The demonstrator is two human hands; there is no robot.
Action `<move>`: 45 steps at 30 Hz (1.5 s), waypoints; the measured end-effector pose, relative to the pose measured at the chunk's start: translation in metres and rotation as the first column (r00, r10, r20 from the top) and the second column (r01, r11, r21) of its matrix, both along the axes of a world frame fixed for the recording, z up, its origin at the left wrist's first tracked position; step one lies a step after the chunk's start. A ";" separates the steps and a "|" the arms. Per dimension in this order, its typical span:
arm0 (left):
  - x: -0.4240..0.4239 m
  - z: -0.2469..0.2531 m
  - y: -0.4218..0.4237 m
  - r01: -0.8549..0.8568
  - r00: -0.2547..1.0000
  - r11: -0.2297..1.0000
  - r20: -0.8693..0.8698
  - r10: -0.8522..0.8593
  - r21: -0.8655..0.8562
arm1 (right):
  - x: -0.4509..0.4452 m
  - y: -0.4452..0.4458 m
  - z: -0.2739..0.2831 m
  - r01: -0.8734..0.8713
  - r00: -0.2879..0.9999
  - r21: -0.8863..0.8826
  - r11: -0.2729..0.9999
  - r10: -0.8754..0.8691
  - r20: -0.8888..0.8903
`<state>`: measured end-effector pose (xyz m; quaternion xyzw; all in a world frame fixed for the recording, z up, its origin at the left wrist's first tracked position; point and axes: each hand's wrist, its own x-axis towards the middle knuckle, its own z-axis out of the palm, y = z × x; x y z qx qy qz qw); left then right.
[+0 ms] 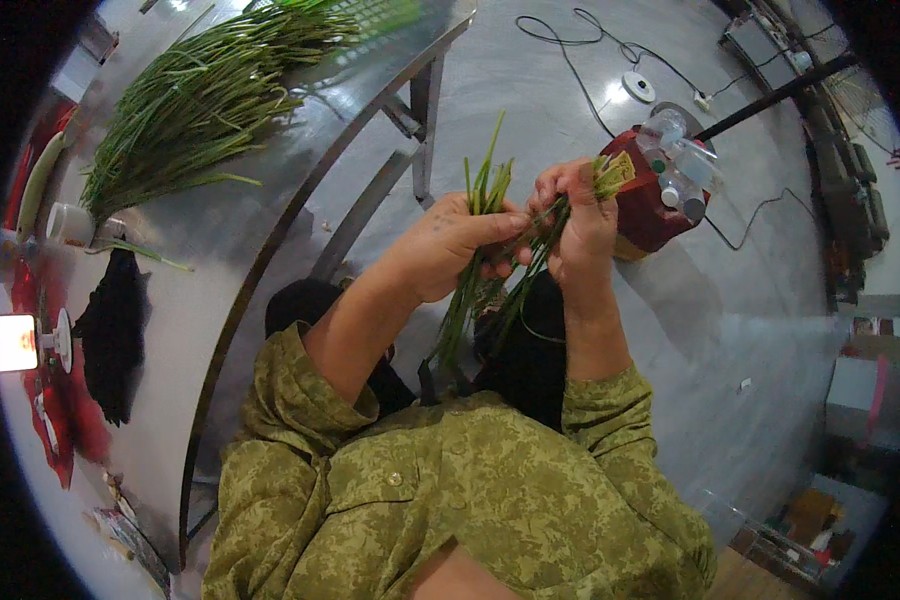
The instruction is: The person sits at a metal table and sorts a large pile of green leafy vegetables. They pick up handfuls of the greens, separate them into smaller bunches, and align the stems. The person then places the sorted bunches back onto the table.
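Observation:
Above my lap, my left hand (476, 232) is closed around a small bunch of long green stalks (469, 292). Their upper ends stick up past the fingers, and the rest hangs down towards my knees. My right hand (583, 217) grips a second bunch of green stalks (544, 255). Pale, yellowish ends (613, 176) poke out beyond its fist. The fingertips of both hands meet or nearly meet between the bunches, where thin strands cross; what they pinch there is too small to tell.
A large heap of green stalks (202, 112) lies on the metal table (210, 232) at left, near a black cloth (114, 337) and a lit phone (15, 343) on a stand. To the right, a dark red bin (649, 214) holds plastic bottles (671, 154). Cables (570, 56) cross the floor.

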<state>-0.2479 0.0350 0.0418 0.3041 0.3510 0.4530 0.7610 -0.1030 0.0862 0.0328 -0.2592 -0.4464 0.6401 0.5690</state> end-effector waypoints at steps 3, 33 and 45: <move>0.005 0.001 0.002 0.004 0.999 1.000 -0.037 -0.005 -0.025 | 0.004 -0.002 0.009 0.053 0.996 -0.051 0.997 -0.057 -0.074; 0.028 -0.010 0.043 0.015 0.985 0.998 -0.173 -0.005 0.057 | 0.029 0.008 -0.004 0.066 0.936 -0.023 0.998 -0.054 0.348; 0.019 -0.010 0.032 0.023 0.942 0.989 -0.334 0.028 0.148 | 0.012 0.000 0.002 0.093 0.933 0.070 0.993 -0.111 0.341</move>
